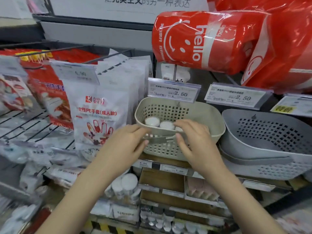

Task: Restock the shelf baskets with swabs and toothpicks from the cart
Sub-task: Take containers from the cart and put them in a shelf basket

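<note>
Both hands meet at the front rim of the beige basket (200,114) on the shelf. The left hand (123,144) and the right hand (195,141) pinch a thin clear packet (160,138) between thumbs and fingertips, right against that rim. Inside the basket, just behind the fingers, stand round white swab tubs (152,121). Right of the basket sits a grey basket (270,149). Left of it stands a white glove bag (99,112). Above it hang price tags (173,90) and red bags (202,41).

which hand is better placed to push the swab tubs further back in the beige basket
Right, probably. The right hand curls over the beige basket's front rim beside the swab tubs; the left hand sits outside the rim, lower left.
</note>
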`<move>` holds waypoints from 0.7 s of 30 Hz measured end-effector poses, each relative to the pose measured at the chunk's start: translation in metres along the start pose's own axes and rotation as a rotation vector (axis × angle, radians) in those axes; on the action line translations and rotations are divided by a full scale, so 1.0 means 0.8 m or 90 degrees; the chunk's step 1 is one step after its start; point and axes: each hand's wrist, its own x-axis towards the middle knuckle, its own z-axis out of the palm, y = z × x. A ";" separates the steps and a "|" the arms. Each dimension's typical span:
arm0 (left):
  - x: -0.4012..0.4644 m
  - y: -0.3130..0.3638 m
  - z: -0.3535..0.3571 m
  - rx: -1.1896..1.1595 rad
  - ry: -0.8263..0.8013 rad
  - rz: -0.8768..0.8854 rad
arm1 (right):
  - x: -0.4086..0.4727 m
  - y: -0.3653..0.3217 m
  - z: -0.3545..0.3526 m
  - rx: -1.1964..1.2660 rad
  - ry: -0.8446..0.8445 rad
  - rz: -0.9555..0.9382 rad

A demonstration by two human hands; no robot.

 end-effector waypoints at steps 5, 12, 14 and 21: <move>-0.114 0.006 0.018 0.026 -0.016 -0.102 | -0.071 -0.042 0.049 0.086 -0.042 -0.066; -0.312 -0.020 0.035 -0.088 -0.114 -0.472 | -0.144 -0.121 0.152 0.177 -0.474 -0.003; -0.359 -0.024 0.028 -0.117 -0.096 -0.563 | -0.158 -0.148 0.173 0.181 -0.565 -0.012; -0.499 -0.070 0.005 -0.124 -0.062 -0.797 | -0.160 -0.265 0.250 0.188 -0.689 -0.104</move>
